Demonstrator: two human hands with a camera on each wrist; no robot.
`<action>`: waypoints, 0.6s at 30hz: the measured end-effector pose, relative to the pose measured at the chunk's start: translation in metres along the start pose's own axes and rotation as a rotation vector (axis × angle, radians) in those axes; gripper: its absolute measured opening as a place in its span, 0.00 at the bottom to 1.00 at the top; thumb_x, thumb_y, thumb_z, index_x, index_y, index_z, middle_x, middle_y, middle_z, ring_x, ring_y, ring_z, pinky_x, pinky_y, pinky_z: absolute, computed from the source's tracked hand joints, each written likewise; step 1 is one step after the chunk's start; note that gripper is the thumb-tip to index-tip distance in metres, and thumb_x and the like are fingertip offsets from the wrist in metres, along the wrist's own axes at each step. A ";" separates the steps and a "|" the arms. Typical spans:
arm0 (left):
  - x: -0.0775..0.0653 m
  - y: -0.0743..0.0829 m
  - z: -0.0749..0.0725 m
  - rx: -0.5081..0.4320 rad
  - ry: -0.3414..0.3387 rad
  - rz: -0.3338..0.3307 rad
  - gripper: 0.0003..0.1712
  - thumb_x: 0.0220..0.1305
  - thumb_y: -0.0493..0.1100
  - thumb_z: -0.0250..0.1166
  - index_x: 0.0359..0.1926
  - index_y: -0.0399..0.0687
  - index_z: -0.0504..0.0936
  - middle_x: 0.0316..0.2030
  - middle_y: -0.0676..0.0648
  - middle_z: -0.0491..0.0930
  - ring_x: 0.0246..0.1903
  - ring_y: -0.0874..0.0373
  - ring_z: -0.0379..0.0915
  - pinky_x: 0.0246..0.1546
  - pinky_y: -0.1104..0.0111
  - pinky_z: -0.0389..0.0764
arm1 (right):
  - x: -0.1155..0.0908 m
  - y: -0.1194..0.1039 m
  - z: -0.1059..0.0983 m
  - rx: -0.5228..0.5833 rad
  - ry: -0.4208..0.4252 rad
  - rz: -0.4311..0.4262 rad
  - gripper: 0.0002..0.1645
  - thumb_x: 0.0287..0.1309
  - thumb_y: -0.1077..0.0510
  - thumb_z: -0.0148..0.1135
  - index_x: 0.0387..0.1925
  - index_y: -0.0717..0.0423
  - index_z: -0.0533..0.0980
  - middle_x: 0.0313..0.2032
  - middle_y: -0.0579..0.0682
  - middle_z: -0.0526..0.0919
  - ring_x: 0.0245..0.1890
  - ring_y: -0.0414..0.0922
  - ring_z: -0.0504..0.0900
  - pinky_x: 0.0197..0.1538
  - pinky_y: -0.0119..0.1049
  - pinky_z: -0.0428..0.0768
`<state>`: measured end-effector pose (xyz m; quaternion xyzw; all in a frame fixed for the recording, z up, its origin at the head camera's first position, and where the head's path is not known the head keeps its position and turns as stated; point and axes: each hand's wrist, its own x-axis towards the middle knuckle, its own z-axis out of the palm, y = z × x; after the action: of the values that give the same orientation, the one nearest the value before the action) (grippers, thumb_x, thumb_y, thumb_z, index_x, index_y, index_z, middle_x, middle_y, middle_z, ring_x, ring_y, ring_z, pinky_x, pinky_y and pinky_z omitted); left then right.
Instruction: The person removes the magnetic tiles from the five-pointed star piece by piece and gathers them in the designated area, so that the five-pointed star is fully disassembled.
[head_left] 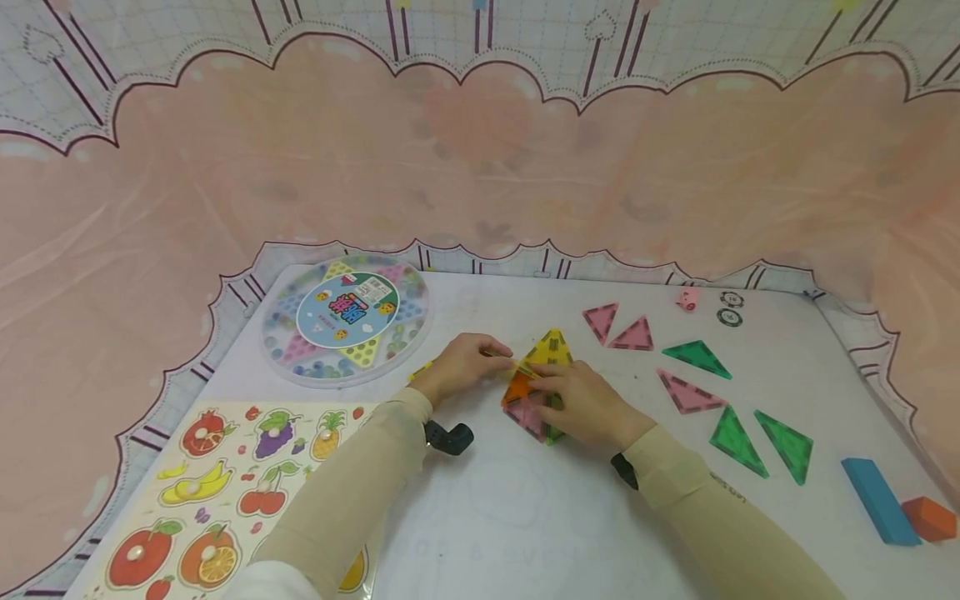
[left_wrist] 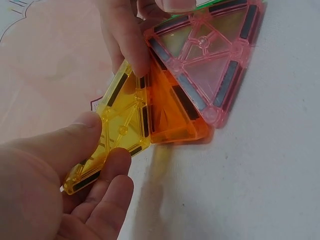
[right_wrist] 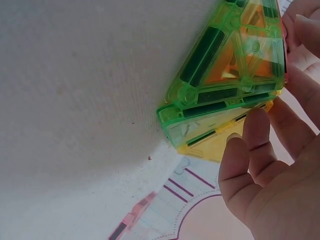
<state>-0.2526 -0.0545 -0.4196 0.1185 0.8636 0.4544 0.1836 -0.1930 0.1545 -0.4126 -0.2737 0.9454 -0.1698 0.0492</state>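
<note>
Your L hand point(head_left: 459, 367) pinches a yellow translucent triangular plastic tile point(left_wrist: 123, 129) b/w thumb and fingers; your R hand point(head_left: 591, 404) grips a multicoloured cluster of translucent triangular plastic tiles point(head_left: 519, 388), standing b/w your hands on the white worktop point(head_left: 480, 512). The yellow tile's inner edge is up against, or just beside, the orange translucent triangular tile point(left_wrist: 172, 112); can't tell if they've joined. Handling-wise, it's prob. v. light and stiff, smooth enough to slip a bit; the dark strips along the edges look like magnets, so expect a tug or a sudden flip near other edges. Single pieces seem tough, but the cluster's seams could pop if squeezed. Best hold: the yellow tile's outer rim, tips kept off the joining edge; on the cluster, light pressure on the frames, e.g. the pink translucent triangular tile point(left_wrist: 205, 65) and the green translucent triangular tile point(right_wrist: 252, 50). Direction: in the L wrist view the yellow tile's narrow corner points down-left to your palm, long axis slanting up-right. In the head view the cluster's long axis runs approx. far-to-near, yellow corner at the far end, pink/green nearest you.
</note>
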 end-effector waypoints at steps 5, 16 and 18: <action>-0.001 -0.001 -0.001 0.013 0.004 -0.014 0.12 0.54 0.57 0.62 0.38 0.60 0.81 0.39 0.57 0.76 0.37 0.58 0.71 0.36 0.67 0.73 | 0.000 0.001 0.000 0.001 0.005 -0.014 0.24 0.54 0.43 0.58 0.51 0.47 0.75 0.59 0.45 0.66 0.41 0.43 0.66 0.42 0.35 0.66; -0.003 -0.006 -0.007 0.024 0.039 0.014 0.12 0.55 0.56 0.61 0.37 0.60 0.82 0.38 0.58 0.77 0.35 0.58 0.72 0.34 0.68 0.75 | 0.000 0.004 0.002 0.024 0.022 -0.036 0.25 0.54 0.43 0.57 0.52 0.48 0.75 0.59 0.45 0.66 0.43 0.44 0.67 0.44 0.36 0.66; -0.004 -0.007 -0.009 0.027 0.046 0.022 0.12 0.55 0.56 0.61 0.37 0.60 0.82 0.38 0.58 0.77 0.35 0.58 0.71 0.34 0.68 0.74 | 0.000 0.004 0.002 0.031 0.022 -0.039 0.25 0.55 0.44 0.57 0.52 0.49 0.75 0.60 0.46 0.66 0.47 0.45 0.67 0.49 0.40 0.66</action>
<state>-0.2532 -0.0662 -0.4202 0.1198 0.8724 0.4471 0.1572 -0.1947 0.1575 -0.4160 -0.2893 0.9377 -0.1883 0.0399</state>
